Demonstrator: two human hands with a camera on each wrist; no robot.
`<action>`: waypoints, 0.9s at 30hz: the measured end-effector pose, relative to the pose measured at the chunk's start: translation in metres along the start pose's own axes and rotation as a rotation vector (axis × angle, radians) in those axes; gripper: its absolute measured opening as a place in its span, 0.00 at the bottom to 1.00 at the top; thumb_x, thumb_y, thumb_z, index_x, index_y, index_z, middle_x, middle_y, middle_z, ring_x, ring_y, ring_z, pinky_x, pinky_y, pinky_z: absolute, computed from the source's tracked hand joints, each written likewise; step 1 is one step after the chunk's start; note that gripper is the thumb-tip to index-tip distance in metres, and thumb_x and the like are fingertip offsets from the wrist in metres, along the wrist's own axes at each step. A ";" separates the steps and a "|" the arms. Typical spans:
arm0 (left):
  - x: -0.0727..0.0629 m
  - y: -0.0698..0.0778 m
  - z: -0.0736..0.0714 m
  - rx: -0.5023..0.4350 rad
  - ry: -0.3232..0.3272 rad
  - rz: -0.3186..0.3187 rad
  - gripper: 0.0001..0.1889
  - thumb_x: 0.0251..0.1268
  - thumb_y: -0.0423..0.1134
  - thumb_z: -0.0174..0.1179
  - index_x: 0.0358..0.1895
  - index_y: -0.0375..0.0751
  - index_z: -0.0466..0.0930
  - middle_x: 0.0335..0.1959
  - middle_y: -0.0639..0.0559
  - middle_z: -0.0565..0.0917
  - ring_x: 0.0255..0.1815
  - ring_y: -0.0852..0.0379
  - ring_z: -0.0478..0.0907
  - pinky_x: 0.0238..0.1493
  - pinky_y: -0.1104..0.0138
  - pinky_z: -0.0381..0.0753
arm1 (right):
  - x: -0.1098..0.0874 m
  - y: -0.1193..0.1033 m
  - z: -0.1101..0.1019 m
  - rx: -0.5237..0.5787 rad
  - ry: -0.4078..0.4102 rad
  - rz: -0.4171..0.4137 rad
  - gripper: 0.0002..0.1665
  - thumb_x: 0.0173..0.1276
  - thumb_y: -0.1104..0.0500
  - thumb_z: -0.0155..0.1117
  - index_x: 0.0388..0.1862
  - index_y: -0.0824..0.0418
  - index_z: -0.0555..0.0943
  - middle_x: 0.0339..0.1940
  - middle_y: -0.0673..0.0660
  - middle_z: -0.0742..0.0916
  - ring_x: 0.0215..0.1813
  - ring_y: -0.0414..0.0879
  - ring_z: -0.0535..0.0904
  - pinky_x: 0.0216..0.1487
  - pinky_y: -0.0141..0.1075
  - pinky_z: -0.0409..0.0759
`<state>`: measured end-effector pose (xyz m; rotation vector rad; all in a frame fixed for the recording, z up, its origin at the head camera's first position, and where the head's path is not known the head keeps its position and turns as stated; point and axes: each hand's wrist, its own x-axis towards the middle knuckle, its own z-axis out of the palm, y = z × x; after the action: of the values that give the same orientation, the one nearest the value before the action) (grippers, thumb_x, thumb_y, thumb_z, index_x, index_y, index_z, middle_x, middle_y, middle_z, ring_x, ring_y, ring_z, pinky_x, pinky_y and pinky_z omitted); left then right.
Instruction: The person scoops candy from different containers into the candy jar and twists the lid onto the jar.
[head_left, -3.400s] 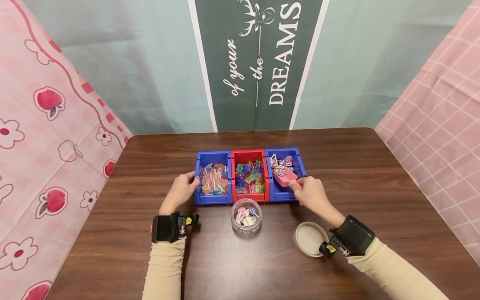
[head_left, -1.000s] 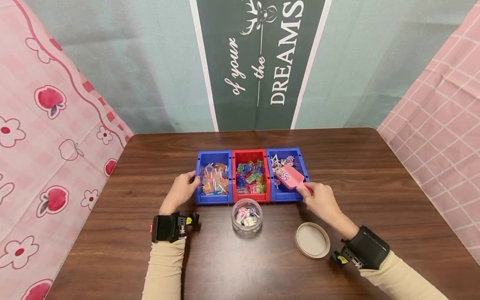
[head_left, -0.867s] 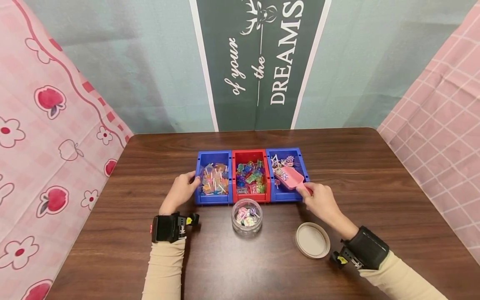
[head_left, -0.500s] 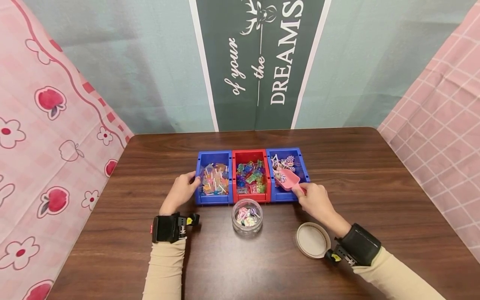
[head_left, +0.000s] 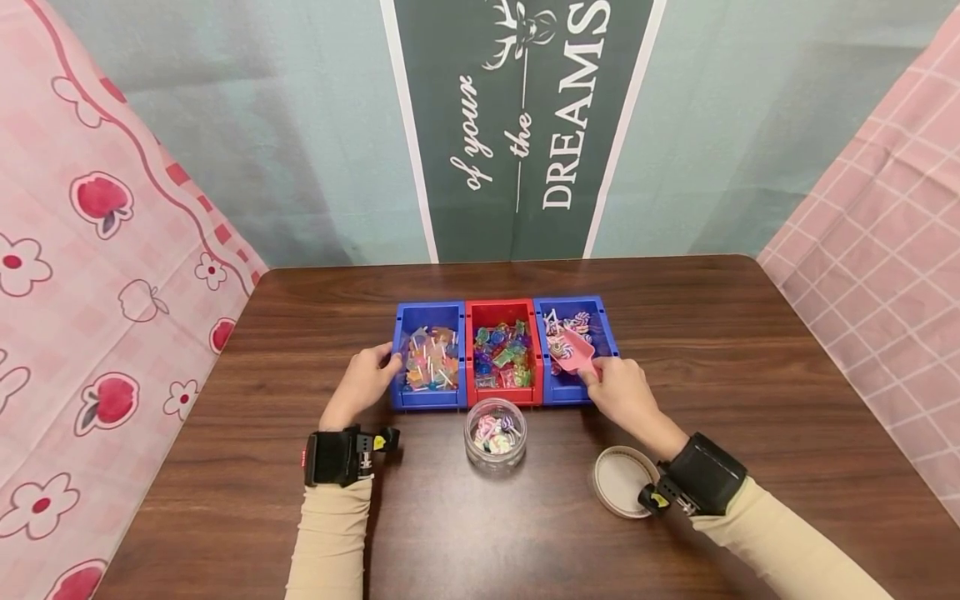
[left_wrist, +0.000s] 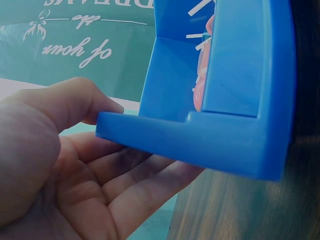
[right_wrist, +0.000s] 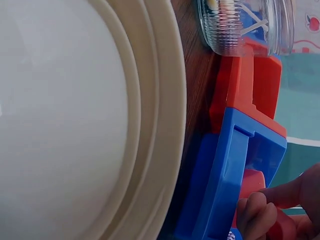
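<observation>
Pink on blue: holding a scoop (head_left: 579,356) among swirl lollipops (head_left: 581,319)

Looking from the head: clamping the scoop's handle in the right hand (head_left: 621,390) and holding its bowl, tilted, inside the right blue bin (head_left: 562,393), amid striped lollipops. Probably being at the loading step — gathering rather than pouring. Resting the left hand (head_left: 360,383) on the outer edge of the left blue bin (head_left: 427,399), apparently for steadying the joined row. Seeing a red bin (head_left: 502,396) of bright clear candies between, an open jar (head_left: 495,463) partly filled just before it, and a pale lid (head_left: 621,482) lying near the right wrist.

Looking from the left wrist: pinching the left blue bin's wall, bending the thumb to the rim and laying the other fingers along the outside. Not finding the scoop from this side.

Looking from the right wrist: pinching the handle between thumb and curled fingers, close over the right blue bin. Not managing to tell how full the bowl is, with the bin wall blocking. Judging the next move as calling for sliding under a few lollipops, then lifting level — clearing the front wall before tipping over the jar.
</observation>
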<state>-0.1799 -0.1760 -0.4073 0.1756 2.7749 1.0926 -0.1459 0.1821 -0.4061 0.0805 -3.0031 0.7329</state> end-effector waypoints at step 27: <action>0.000 0.000 0.000 -0.026 -0.022 -0.018 0.25 0.73 0.37 0.46 0.67 0.23 0.63 0.56 0.30 0.79 0.45 0.47 0.76 0.54 0.54 0.80 | -0.016 0.008 -0.008 0.077 0.110 -0.005 0.18 0.68 0.59 0.60 0.46 0.74 0.82 0.12 0.57 0.80 0.21 0.48 0.76 0.27 0.35 0.67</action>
<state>-0.1796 -0.1758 -0.4075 0.1585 2.7369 1.1146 -0.1306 0.1934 -0.4030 0.0482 -2.8697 0.8242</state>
